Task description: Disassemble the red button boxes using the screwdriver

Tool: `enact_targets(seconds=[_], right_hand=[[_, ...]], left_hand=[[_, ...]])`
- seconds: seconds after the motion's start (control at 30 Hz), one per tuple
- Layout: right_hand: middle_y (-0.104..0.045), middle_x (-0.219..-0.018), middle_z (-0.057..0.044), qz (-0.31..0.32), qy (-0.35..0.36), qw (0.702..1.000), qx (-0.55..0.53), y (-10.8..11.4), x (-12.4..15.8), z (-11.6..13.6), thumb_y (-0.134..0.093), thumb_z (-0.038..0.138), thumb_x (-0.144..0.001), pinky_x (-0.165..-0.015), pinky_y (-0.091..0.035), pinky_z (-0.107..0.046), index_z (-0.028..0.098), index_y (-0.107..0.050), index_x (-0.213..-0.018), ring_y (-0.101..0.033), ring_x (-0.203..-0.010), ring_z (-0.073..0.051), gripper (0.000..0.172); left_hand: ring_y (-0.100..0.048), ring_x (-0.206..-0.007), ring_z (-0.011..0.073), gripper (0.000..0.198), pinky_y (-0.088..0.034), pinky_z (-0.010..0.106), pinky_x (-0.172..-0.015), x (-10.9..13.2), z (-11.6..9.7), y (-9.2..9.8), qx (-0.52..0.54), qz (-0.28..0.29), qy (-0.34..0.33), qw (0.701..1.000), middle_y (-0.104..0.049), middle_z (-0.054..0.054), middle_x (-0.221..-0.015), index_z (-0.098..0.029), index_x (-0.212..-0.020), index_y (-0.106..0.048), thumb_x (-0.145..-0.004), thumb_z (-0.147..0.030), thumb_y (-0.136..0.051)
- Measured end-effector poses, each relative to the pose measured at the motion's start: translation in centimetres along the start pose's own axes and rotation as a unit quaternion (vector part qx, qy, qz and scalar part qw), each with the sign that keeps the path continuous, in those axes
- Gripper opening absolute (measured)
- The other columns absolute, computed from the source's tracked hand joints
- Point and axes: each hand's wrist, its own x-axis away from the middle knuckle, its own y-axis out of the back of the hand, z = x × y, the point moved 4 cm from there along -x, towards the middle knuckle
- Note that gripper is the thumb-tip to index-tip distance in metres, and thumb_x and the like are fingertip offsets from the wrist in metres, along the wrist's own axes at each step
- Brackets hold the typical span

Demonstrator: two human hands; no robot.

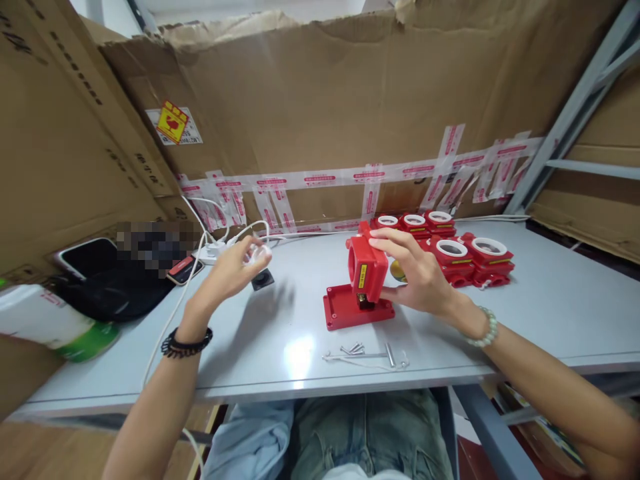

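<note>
My right hand (pixel 417 270) grips a red box-shaped housing (pixel 371 263) with a round opening and a yellow label, tilted up on its side. Below it a red rectangular base plate (pixel 353 313) lies on the table, with a dark and brass-coloured part (pixel 365 302) between the two. On the left, my left hand (pixel 239 267) is closed with its fingertips around a small whitish, partly see-through thing (pixel 259 255), too blurred to name. A small black square piece (pixel 263 280) lies just beneath that hand.
Several red boxes with white rings (pixel 453 250) stand at the back right. A T-handled tool (pixel 387 355) and several screws (pixel 354 348) lie near the front edge. At left are a power strip (pixel 213 251), white cable, phone (pixel 185 269), black bag and tissue pack (pixel 55 320). Cardboard (pixel 310 100) walls the back.
</note>
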Motion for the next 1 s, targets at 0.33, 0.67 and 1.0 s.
enact_targets(seconds=[0.33,0.67,1.0], right_hand=[[-0.054,-0.129,-0.015,0.012,-0.008,1.000,-0.022,-0.4,0.1,0.1,-0.074,0.037,-0.075,-0.060,-0.060,-0.032,0.023,-0.035,-0.138,-0.063,-0.103,-0.027,0.075],[-0.054,-0.128,-0.016,0.012,-0.014,0.998,-0.059,-0.1,-0.1,0.1,-0.075,0.033,-0.073,-0.078,-0.060,-0.036,0.021,-0.038,-0.136,-0.057,-0.118,-0.029,0.075],[-0.064,-0.110,-0.008,-0.029,-0.122,0.972,-0.199,0.4,-0.6,0.5,-0.079,0.038,-0.063,-0.082,-0.056,-0.033,0.020,-0.046,-0.123,-0.066,-0.094,-0.021,0.071]], left_hand=[[-0.059,-0.061,0.0166,0.029,-0.041,0.023,-0.060,-0.2,9.7,-1.4,-0.038,0.126,0.007,0.991,-0.062,-0.005,-0.063,-0.021,-0.094,-0.068,-0.070,-0.037,-0.072],[-0.064,-0.098,0.0369,0.056,-0.049,0.046,-0.087,-0.7,8.5,-1.2,-0.073,0.151,0.025,0.986,-0.070,0.017,-0.105,-0.007,-0.120,-0.059,-0.076,-0.042,-0.059],[-0.035,-0.140,0.0308,0.085,-0.038,0.046,-0.111,3.0,-11.3,-2.6,0.149,0.053,-0.340,0.927,-0.030,0.010,-0.156,-0.030,-0.150,-0.017,-0.083,-0.045,-0.067]])
